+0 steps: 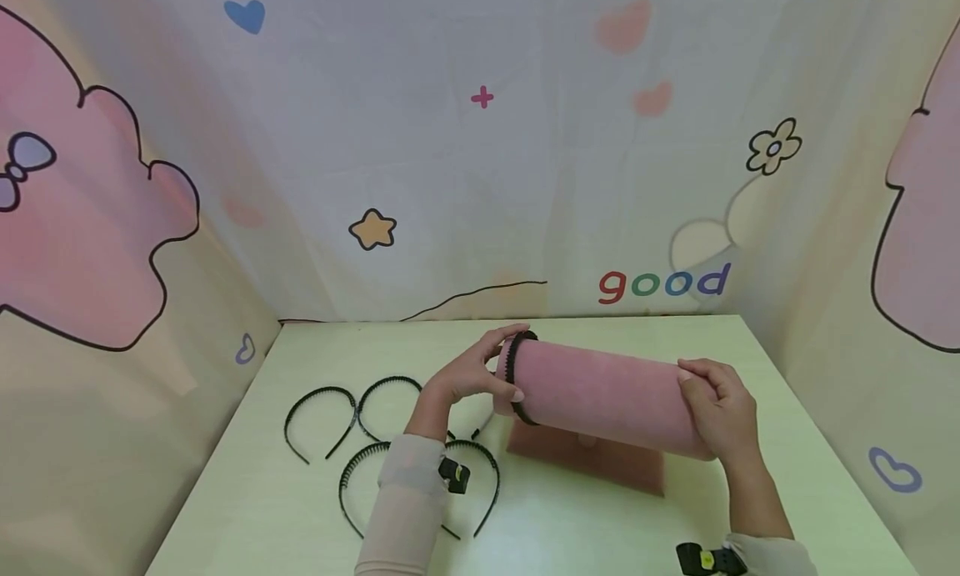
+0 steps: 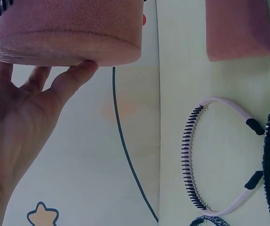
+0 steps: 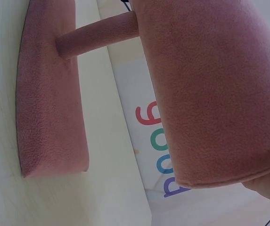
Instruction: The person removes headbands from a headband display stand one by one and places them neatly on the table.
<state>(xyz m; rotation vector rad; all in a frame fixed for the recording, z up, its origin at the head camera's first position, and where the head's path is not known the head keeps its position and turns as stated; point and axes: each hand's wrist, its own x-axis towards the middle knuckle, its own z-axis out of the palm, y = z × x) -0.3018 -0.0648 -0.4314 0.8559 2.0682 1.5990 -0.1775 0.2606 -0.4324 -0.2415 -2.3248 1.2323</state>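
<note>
A pink plush-covered headband holder has a long roll joined by a short post to a flat base. The roll slants down to the right. Around its left end sits a black toothed headband. My left hand spans that end, thumb and fingertips on opposite sides right at the band. In the left wrist view the roll's round end face shows above the palm. My right hand grips the roll's right end, thumb on the near side; its fingertips are partly hidden.
On the table, left of the holder, lie several dark headbands, some partly behind my left arm. A pale pink headband with dark teeth and tips lies near the base. Printed cloth walls rise around the table.
</note>
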